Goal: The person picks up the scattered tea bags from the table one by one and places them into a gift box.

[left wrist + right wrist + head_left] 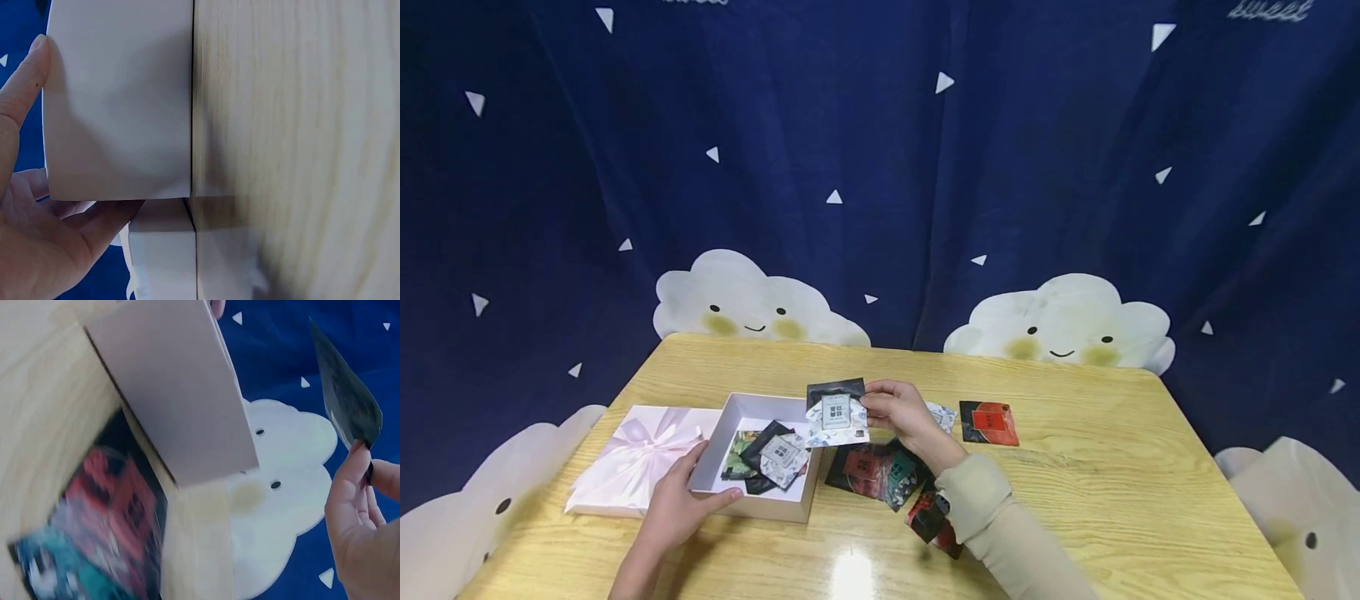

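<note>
My right hand (pixel 913 418) pinches the right edge of a flat sachet (pixel 835 427), black at the top and white below with a pale label. The sachet is raised beside the right wall of an open white box (pixel 775 507). In the right wrist view the sachet (pixel 344 394) appears nearly edge-on between thumb and fingers. My left hand (pixel 673 504) holds the box's near left corner, thumb at the front rim and fingers along the left side. Inside the box lie several sachets (pixel 782 454), green, black and white ones among them.
Left of the box is a pale pink box or lid with a ribbon bow (pixel 643 450). Red and green sachets (pixel 872 471) lie right of the box, with dark red ones (pixel 928 517) nearer. A black-and-red sachet (pixel 990 422) and a partly hidden white one (pixel 942 415) lie farther right.
</note>
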Available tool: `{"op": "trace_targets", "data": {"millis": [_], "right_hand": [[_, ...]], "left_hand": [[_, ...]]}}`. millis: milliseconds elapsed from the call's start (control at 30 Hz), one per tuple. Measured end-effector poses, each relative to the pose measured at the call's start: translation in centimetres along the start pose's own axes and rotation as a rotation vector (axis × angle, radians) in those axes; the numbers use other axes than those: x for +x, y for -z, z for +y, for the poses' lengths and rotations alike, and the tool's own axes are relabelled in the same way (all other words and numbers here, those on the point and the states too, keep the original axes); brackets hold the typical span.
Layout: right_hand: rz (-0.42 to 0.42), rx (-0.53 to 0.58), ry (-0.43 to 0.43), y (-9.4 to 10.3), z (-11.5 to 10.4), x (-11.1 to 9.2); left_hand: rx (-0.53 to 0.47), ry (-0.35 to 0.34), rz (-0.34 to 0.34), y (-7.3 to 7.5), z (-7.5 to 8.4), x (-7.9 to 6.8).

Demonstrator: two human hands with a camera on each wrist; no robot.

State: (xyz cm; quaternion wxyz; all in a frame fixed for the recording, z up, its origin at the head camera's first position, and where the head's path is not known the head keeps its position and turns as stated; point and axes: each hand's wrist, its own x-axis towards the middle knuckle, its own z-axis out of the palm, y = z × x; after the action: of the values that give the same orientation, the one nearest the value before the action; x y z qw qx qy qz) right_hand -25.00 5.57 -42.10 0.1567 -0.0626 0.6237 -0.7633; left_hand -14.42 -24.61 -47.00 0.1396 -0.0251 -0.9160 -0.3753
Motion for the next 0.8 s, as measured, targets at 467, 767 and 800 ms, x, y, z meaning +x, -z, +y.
{"op": "trace_targets", "data": {"millis": [467,767,800], "right_hand": [[-0.027,-0.056,-0.046,-5.0,2.4,1.2],[-0.028,-0.065,-0.041,-6.8,3.3,1.2],[-0.035,-0.058,-0.044,-6.9,3.4,1.2]], "left_hand": [[-0.001,-0.012,0.013,0.0,-0.1,-0.1],[-0.005,-0.010,0.014,-0.1,0.0,0.0],[-0.006,-0.010,0.013,-0.1,0.0,0.0]]}}
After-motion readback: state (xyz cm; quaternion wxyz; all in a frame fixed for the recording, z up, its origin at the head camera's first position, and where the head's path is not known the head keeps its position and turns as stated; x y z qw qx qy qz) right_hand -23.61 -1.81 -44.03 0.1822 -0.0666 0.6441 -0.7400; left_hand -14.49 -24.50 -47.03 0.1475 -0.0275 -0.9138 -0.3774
